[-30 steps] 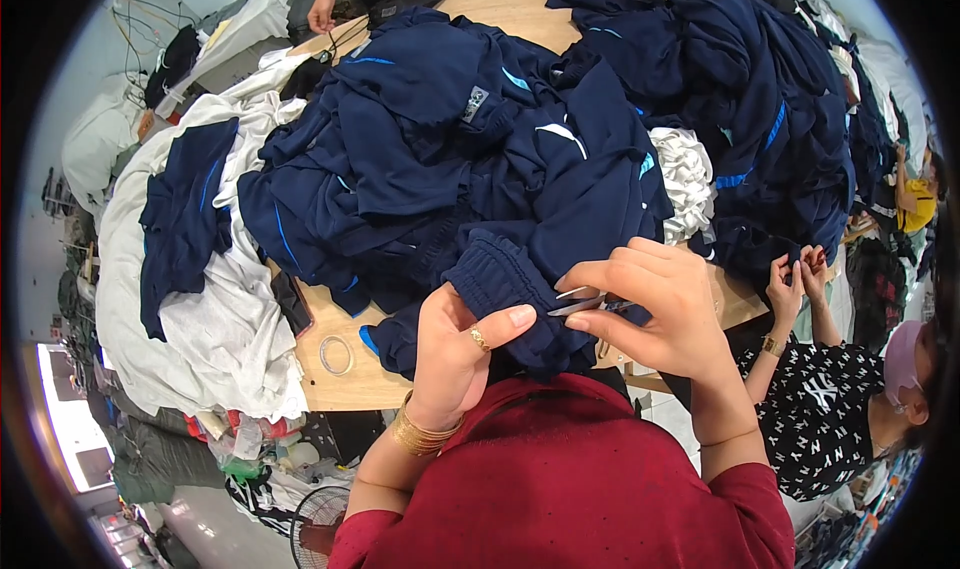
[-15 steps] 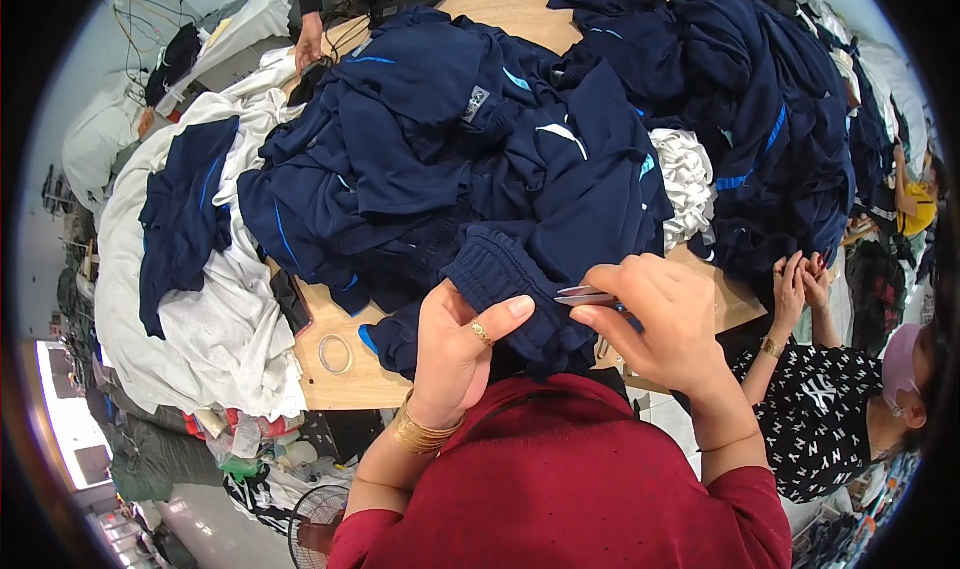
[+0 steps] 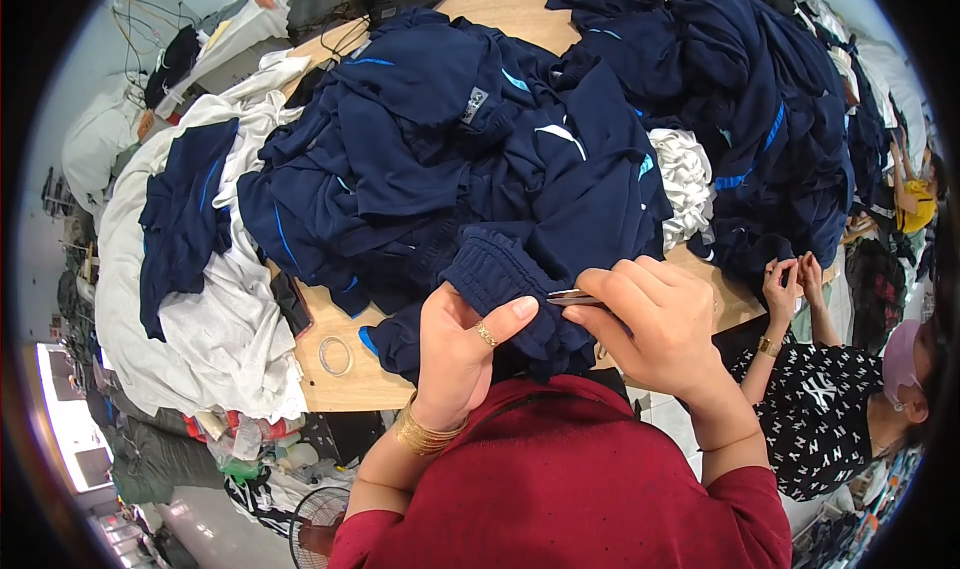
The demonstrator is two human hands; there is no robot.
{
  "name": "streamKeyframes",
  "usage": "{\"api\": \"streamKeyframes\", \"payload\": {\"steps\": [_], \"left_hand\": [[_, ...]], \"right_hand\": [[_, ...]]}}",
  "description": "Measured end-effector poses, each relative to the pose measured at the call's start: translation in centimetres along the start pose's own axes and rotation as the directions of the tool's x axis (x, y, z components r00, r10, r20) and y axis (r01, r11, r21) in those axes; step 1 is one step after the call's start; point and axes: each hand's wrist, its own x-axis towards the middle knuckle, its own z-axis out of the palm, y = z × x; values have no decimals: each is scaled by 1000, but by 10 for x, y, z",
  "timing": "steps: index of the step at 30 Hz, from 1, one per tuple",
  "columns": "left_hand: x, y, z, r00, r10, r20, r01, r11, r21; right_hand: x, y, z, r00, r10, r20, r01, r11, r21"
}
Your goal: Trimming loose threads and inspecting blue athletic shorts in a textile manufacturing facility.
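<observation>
Left hand point(image 3: 455, 354): we pinch navy cloth point(image 3: 500, 274).
Right hand point(image 3: 648, 321): we pinch metal snips point(image 3: 570, 298) beside it.
Patch point(image 3: 475, 105): grey, printed, on navy clothes point(image 3: 410, 89).
Co-worker's shirt point(image 3: 835, 429): black, white-lettered.

Bright, even light covers the bench point(image 3: 320, 387), leaving soft shadows in the folds of the navy garments point(image 3: 400, 159). Beyond its near left corner, a window-like opening point(image 3: 70, 419) burns out white and the floor point(image 3: 205, 529) shines. Fisheye distortion bows the bench's edges; black, purple-fringed borders ring the view.
</observation>
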Motion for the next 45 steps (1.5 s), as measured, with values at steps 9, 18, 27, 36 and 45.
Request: {"api": "streamKeyframes", "payload": {"steps": [9,18,27,36,45], "left_hand": [[1,-1,0,1000,-3,14,3,1000,-17],[2,-1,0,999,-42,4,42,998,-39],[3,-1,-1,997,-70,39,72,996,-55],[4,-1,-1,999,20,48,-25,994,105],[2,3,2,999,-24,-28,22,995,-99]], "right_hand": [[1,0,1,1000,1,13,-1,1000,-3],[0,3,0,997,37,71,-41,998,57],[6,4,3,990,133,53,-142,872,469],[9,4,-2,962,36,272,-93,975,202],[-3,1,-11,826,414,382,-536,372,758]]}}
